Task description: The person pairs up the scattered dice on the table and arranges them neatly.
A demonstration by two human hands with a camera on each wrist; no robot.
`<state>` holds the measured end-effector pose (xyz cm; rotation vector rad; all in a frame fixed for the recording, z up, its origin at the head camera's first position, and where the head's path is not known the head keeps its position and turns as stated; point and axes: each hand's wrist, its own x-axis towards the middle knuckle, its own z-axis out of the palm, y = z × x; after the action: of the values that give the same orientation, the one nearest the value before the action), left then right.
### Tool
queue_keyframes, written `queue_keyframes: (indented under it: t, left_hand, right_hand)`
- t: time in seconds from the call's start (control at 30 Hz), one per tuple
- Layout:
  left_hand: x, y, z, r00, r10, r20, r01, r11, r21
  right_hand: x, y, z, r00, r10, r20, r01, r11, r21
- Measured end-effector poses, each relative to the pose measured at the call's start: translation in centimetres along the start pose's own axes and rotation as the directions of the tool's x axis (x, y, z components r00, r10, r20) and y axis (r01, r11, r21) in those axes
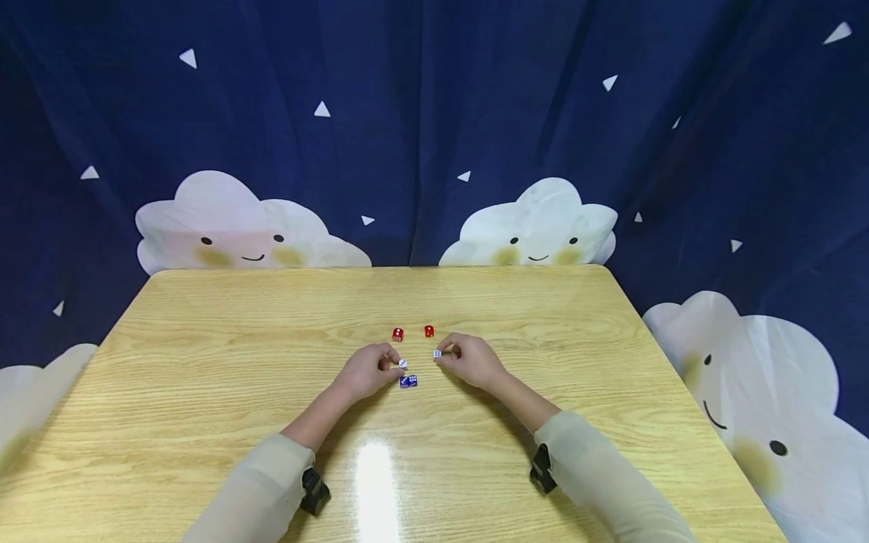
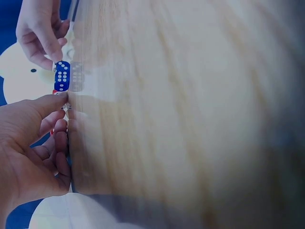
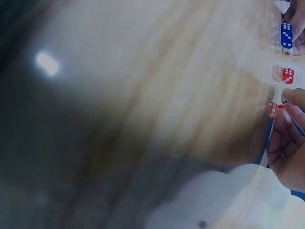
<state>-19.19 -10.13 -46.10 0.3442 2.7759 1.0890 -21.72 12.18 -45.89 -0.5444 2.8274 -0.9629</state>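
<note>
On the wooden table, my left hand (image 1: 366, 371) pinches a white die (image 1: 403, 363) between thumb and fingers. A short way to the right, my right hand (image 1: 475, 360) grips another white die (image 1: 437, 354) at its fingertips; its edge also shows in the right wrist view as a white die (image 3: 285, 101). Two blue dice (image 1: 408, 381) sit side by side just in front of the left hand's die. Behind the hands stand two separate red dice, a left red die (image 1: 398, 334) and a right red die (image 1: 429, 331).
The wooden table (image 1: 224, 339) stretches out on both sides of the arms, with a bright reflection near its front. A dark blue curtain (image 1: 380, 136) with white clouds and triangles hangs behind it. Each wrist carries a black camera.
</note>
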Motion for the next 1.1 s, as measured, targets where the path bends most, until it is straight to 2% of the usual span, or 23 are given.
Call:
queue_keyframes:
  t: [0.33,0.73,1.1]
  left_hand:
    - [0.0,0.0,0.0,1.0,-0.003,-0.008,0.003,1.0,-0.001]
    - [0.0,-0.1,-0.1,1.0,0.003,0.003,-0.003,1.0,-0.006]
    - [0.1,-0.1,-0.1,1.0,0.001,0.008,-0.001,1.0,-0.011]
  right_hand:
    - [0.2,-0.6,0.3,1.0,-0.029,0.008,0.029,0.999,-0.021]
    - [0.5,-1.3,0.8,0.998,-0.06,0.02,0.06,0.998,0.021]
    - [0.6,-1.6,1.2,0.994,-0.103,0.029,0.102,0.995,0.01]
